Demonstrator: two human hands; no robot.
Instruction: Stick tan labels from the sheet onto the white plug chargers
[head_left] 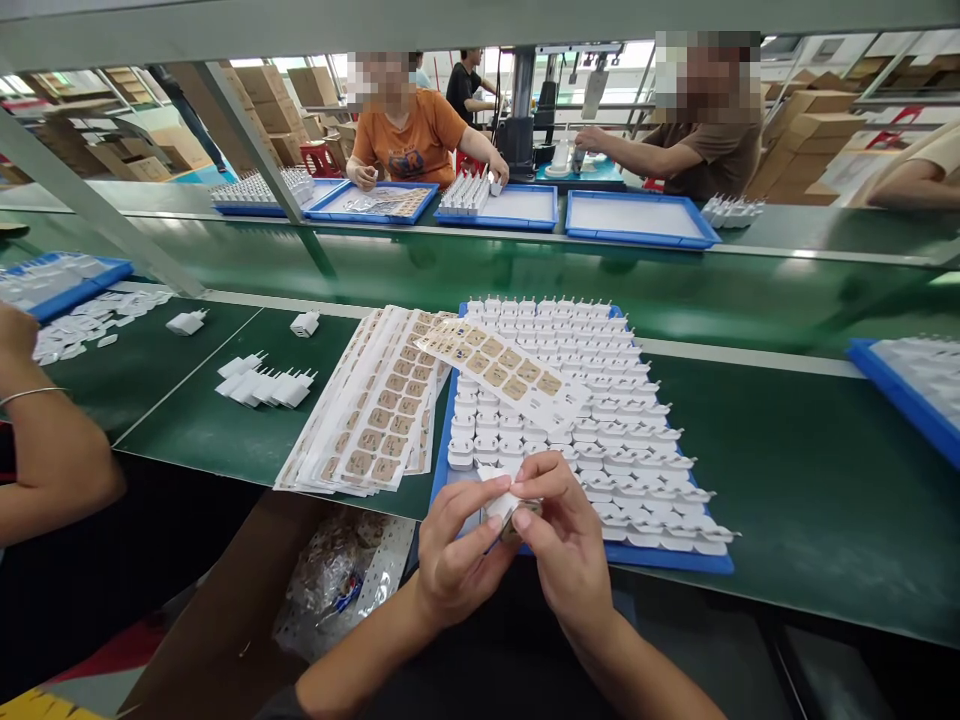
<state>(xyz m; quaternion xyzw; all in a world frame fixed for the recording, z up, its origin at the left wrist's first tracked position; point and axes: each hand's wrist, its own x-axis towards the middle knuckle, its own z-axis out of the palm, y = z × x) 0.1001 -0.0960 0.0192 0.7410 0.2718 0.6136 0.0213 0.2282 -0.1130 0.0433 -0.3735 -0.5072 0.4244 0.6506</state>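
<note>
We are pinching a white plug (501,506) between our left hand (457,555) and right hand (566,545), fingers closed on it at the tray's (675,558) near edge; its direction is hidden. Label sheets (375,410) are lying beside the tray on the green bench (787,480).

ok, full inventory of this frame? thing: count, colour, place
chargers: many, white, rows in near tray
near tray: one, blue, on bench ahead
label sheet: one, white with tan labels, lying on the chargers
sheet stack: several, same kind, left of tray
loose chargers: small group, white, on green mat at left
far trays: about four, blue, across the belt
co-workers: two seated opposite, one arm at left edge
boxes: many, brown, background
charger: one, white, held in both hands
left hand: pinching charger
right hand: pinching charger
</note>
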